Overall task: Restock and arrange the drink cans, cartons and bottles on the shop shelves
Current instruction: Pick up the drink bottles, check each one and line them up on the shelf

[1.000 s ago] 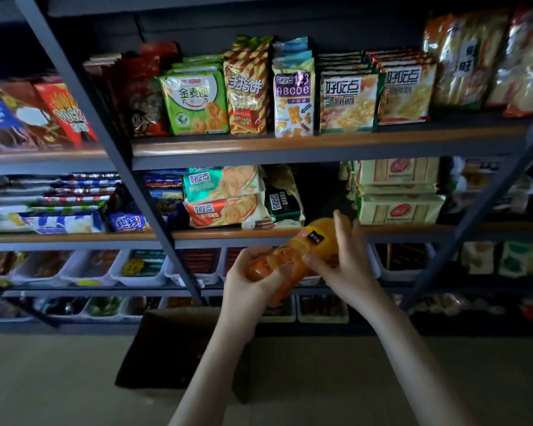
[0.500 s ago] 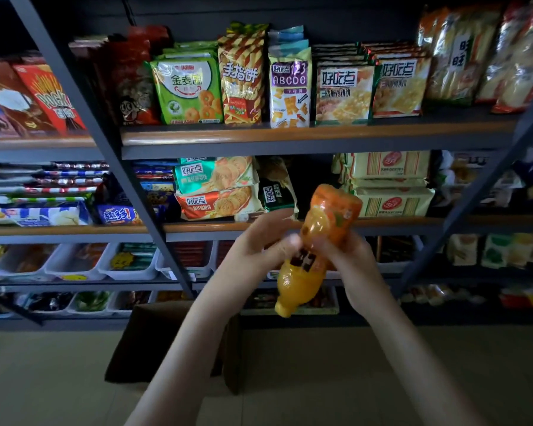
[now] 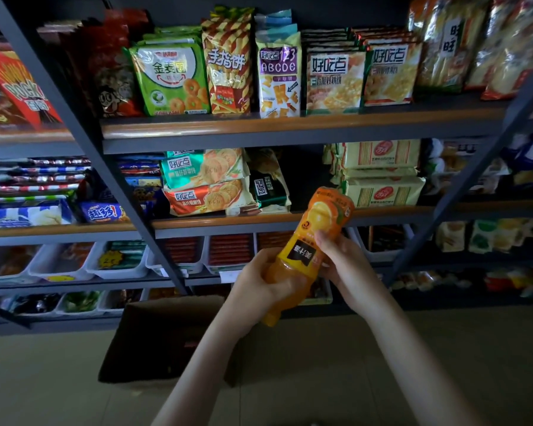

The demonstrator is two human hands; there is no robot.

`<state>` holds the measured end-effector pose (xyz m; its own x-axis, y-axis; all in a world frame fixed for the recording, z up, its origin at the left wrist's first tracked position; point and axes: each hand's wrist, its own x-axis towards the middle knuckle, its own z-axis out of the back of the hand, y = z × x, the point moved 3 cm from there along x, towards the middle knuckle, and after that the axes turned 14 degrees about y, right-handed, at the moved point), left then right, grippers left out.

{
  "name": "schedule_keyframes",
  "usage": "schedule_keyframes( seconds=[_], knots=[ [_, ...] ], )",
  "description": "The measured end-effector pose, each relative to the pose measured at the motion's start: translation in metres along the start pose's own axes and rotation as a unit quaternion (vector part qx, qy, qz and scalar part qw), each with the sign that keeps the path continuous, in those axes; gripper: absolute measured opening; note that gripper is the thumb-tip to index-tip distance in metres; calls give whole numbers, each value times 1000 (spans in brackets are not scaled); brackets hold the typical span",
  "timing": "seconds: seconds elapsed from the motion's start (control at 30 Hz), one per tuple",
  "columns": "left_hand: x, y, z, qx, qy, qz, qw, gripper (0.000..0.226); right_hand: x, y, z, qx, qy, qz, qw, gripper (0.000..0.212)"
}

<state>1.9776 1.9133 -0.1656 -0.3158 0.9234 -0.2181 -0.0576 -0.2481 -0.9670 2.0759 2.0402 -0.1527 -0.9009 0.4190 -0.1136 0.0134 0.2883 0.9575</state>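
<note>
An orange juice bottle [image 3: 302, 256] is held between both hands in front of the snack shelves. It is tilted, with its base up to the right and its cap end down to the left. The left hand [image 3: 256, 287] wraps around the lower, narrower part, fingers curled over it. The right hand [image 3: 345, 265] grips the labelled middle from the right. The base overlaps the edge of the middle shelf [image 3: 228, 222], below pale biscuit packs [image 3: 382, 176]. A dark box [image 3: 166, 339], probably cardboard, sits on the floor beneath.
</note>
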Motion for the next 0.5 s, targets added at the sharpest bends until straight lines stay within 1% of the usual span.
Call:
schedule_keyframes(
  seconds=[0.03,0.07,0.1,0.13,0.17,0.2,0.23,0.3,0.33,0.37,0.43,0.5],
  knots=[
    [0,-1,-1,4,-17,0,1000,52,2,1,3,-41,-8,1,999,47],
    [-1,-3,-1,18,-40,-2,999,51,2,2,7,-88,-29,8,996,57],
    [-1,-5,0,44,-66,-5,997,51,3,5,11,-149,-61,24,987,73],
    [-2,-7,2,79,-90,-7,993,53,2,9,15,-226,-93,44,969,91],
    [-3,-8,3,119,-110,-10,987,56,2,14,18,-316,-112,71,940,104],
    [-5,-10,5,160,-126,-16,979,60,2,19,19,-412,-107,108,898,110],
    [-6,-11,7,198,-137,-24,970,63,2,21,19,-510,-79,143,844,110],
    [-7,-13,10,262,-162,-51,950,69,4,21,13,-677,-8,175,715,107],
    [-6,-15,11,292,-174,-64,938,72,7,17,11,-730,15,173,660,107],
    [-6,-16,12,316,-184,-76,928,73,8,16,7,-764,28,167,622,106],
    [-5,-20,12,349,-185,-98,913,72,11,16,0,-792,18,178,584,96],
    [-7,-27,14,372,-172,-106,906,72,12,19,-5,-798,2,203,567,80]
  ],
)
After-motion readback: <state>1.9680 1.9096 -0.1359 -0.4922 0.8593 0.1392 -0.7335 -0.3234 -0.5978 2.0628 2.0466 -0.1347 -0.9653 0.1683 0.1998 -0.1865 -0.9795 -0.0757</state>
